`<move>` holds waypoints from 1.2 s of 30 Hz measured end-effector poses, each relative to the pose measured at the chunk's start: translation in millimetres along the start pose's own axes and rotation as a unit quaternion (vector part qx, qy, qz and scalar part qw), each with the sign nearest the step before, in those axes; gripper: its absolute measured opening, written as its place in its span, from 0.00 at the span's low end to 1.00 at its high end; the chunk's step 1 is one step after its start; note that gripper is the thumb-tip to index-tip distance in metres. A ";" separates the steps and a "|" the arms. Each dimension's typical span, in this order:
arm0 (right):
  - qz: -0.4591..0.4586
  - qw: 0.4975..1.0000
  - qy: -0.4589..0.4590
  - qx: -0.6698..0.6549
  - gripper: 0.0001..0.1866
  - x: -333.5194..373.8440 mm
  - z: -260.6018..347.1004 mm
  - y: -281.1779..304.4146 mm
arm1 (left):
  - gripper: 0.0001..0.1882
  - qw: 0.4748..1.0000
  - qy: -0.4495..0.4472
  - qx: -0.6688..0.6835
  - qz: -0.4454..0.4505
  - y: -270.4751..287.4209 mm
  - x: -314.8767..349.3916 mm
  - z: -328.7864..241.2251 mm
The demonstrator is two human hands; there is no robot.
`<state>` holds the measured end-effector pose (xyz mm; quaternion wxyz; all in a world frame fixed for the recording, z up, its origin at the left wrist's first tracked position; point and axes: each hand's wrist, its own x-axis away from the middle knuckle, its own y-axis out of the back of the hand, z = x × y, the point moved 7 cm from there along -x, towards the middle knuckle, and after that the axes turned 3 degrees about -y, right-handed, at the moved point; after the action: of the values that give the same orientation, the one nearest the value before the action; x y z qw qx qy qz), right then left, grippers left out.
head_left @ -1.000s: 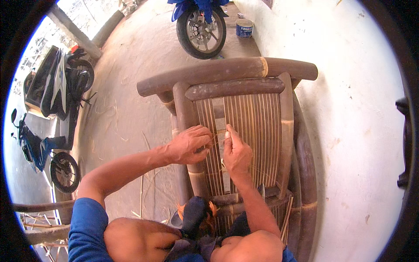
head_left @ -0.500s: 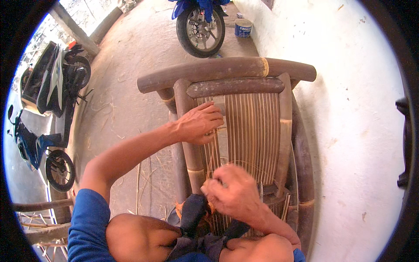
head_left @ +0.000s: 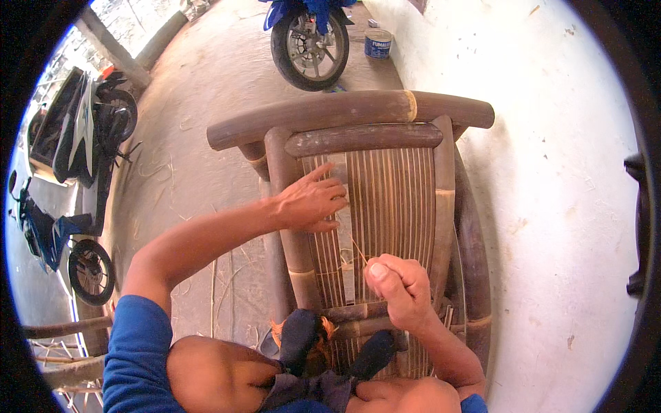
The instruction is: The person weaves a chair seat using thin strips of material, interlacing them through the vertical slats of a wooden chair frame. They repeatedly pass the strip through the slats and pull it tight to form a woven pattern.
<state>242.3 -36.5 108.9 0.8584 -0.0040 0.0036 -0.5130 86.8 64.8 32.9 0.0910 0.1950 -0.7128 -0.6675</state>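
Pinches thin strand (head_left: 359,249) with right-hand fingers (head_left: 389,281) above slats (head_left: 392,206) of bamboo chair (head_left: 330,109) beside white wall (head_left: 551,206); spreads left-hand fingers (head_left: 330,193) across, hiding some slats. Faces motorcycle wheel (head_left: 310,49), 1 blue bucket (head_left: 377,48) beyond.

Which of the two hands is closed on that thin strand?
The right hand: it is curled into a fist, with the thin strand running from it. The left hand is open, fingers spread over the slats.
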 end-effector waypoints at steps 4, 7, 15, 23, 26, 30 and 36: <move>0.027 0.997 -0.032 0.063 0.21 -6.1 8.7 8.4 | 0.13 0.974 -0.005 0.222 -0.045 -0.6 4.9 -23.5; 0.049 0.993 -0.021 0.110 0.20 -12.6 19.0 9.3 | 0.14 0.955 0.012 0.295 -0.025 -4.8 0.9 -27.8; -0.065 0.997 0.009 0.050 0.21 -36.5 21.2 58.8 | 0.14 0.923 0.084 0.375 0.012 -7.3 -22.9 13.0; -0.087 0.996 0.016 -0.027 0.21 -61.8 3.0 77.7 | 0.19 0.919 0.127 0.374 0.003 -6.4 -29.1 23.2; -0.006 0.997 -0.011 0.079 0.21 -1.4 9.3 44.8 | 0.12 0.960 0.020 0.273 0.054 -19.1 -17.8 -33.4; 0.021 0.995 -0.081 0.062 0.20 22.4 -6.9 37.5 | 0.11 0.974 0.002 0.223 0.031 -20.2 -18.8 -46.9; -0.071 0.997 -0.009 0.010 0.19 -7.4 -3.6 80.2 | 0.16 0.970 0.046 0.222 -0.088 0.8 -10.7 -60.4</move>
<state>309.4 8.0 104.4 0.8196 -0.0004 -0.0094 -0.5729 119.9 13.8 40.7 0.0191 0.3031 -0.8183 -0.4880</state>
